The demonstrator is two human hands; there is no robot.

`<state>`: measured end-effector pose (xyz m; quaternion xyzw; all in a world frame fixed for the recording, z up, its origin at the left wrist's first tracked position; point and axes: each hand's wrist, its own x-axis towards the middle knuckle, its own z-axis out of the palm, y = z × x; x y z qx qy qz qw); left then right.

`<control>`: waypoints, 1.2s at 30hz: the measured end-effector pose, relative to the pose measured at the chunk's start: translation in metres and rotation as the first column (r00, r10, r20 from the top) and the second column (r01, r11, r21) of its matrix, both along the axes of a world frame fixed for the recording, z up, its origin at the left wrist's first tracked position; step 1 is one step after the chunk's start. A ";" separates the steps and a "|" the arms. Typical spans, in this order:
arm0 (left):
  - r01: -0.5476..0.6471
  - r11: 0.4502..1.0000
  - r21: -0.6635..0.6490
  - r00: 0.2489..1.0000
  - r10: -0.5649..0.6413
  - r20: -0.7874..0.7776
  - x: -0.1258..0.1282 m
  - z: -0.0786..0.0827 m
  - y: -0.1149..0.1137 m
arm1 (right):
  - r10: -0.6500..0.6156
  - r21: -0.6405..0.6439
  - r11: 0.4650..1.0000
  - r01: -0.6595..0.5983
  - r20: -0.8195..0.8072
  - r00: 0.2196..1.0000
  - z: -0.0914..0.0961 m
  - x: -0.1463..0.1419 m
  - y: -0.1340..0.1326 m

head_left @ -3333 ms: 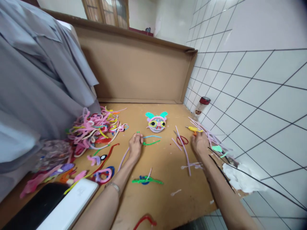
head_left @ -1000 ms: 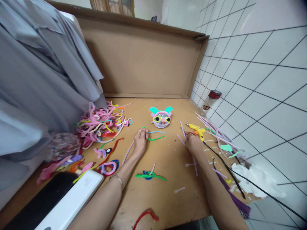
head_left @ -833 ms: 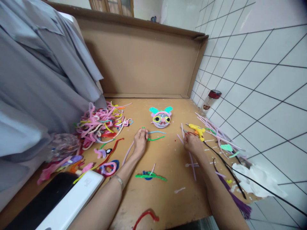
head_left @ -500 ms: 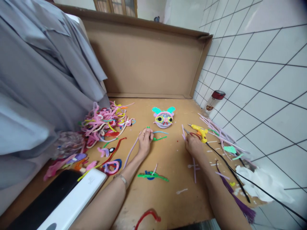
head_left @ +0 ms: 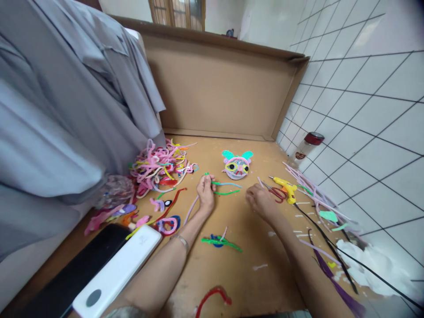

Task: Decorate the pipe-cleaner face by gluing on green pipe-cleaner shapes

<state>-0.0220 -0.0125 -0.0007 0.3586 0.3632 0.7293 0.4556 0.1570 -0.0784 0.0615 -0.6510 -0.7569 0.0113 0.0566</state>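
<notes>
My left hand [head_left: 206, 194] rests on the cardboard work surface [head_left: 232, 265], its fingers pinched on a short green pipe cleaner [head_left: 224, 192] that lies beside a light blue one. My right hand [head_left: 260, 201] is curled closed just left of the red scissors [head_left: 276, 193] and the yellow glue gun [head_left: 285, 185]. A pale pink pipe cleaner tip [head_left: 259, 181] sticks out past its knuckles. A small pipe-cleaner animal face [head_left: 237, 164] with teal ears sits a little beyond both hands.
A tangle of pink and coloured pipe cleaners [head_left: 162, 165] lies left. Grey cloth [head_left: 66, 110] hangs over the left side. A white power bank [head_left: 117, 269] and black slab [head_left: 66, 274] sit near left. A red-lidded jar [head_left: 306, 143], black cord [head_left: 331, 245] and white wadding [head_left: 374, 265] are right.
My right hand slid left from the glue gun and scissors toward my left hand, taking the pink pipe cleaner along. The left hand stayed put. The view shifted, so everything sits further right.
</notes>
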 end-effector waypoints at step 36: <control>-0.223 0.974 0.040 0.975 0.223 0.008 -0.011 0.013 0.031 | 0.298 -0.070 0.955 -0.290 0.236 0.925 -0.018 -0.054 0.002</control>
